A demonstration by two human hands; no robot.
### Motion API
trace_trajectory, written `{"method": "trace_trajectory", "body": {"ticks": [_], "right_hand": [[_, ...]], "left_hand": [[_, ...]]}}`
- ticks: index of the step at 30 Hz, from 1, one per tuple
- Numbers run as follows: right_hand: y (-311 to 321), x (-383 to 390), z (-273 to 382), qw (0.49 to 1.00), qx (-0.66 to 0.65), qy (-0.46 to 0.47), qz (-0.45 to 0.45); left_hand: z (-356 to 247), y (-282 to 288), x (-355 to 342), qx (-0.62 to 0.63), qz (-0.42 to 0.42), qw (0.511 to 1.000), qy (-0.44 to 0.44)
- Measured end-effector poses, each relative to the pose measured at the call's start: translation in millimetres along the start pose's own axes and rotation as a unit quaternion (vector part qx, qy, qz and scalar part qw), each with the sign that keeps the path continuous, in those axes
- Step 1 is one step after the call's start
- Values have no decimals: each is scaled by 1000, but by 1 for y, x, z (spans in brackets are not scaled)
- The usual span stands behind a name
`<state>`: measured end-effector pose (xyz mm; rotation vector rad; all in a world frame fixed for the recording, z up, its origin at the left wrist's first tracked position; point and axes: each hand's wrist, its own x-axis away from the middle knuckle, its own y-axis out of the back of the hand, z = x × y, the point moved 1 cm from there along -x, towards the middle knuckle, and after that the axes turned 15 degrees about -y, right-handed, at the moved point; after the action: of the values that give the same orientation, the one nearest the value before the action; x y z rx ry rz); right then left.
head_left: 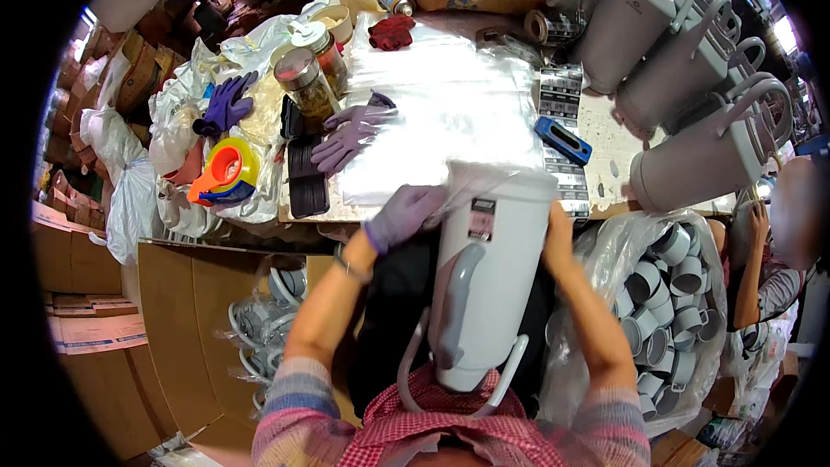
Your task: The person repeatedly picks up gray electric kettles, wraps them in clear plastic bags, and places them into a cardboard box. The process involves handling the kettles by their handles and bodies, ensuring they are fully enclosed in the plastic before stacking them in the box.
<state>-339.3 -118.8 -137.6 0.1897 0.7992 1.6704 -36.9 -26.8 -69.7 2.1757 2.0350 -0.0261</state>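
A large grey vacuum jug (490, 268) lies across my lap, its wide base toward the table and its looped handles toward me. A small label sits on its side, and clear plastic film (467, 175) shows at the base end. My left hand (406, 218), in a pale purple glove, is at the left of the base with its fingers closed on the film's edge. My bare right hand (558, 238) grips the jug's right side near the base; its fingertips are hidden behind the body.
Clear bags (432, 112) lie stacked on the table beside a label strip (560, 95), a blue cutter (564, 140), gloves (350, 134) and jars (304, 82). Grey jugs (705, 151) stand right. A bag of grey cups (666, 294) and a carton (186, 320) flank me. Another person (761, 268) sits right.
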Motion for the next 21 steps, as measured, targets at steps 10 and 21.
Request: {"method": "trace_trajectory", "body": {"ticks": [10,21], "right_hand": [[92,199,175,938,-106,-243,223],[83,272,144,864,-282,-407,93]], "left_hand": [[-35,-77,132,106,-259,956,91],[-57,-21,87,-324,-312,893,19]]}}
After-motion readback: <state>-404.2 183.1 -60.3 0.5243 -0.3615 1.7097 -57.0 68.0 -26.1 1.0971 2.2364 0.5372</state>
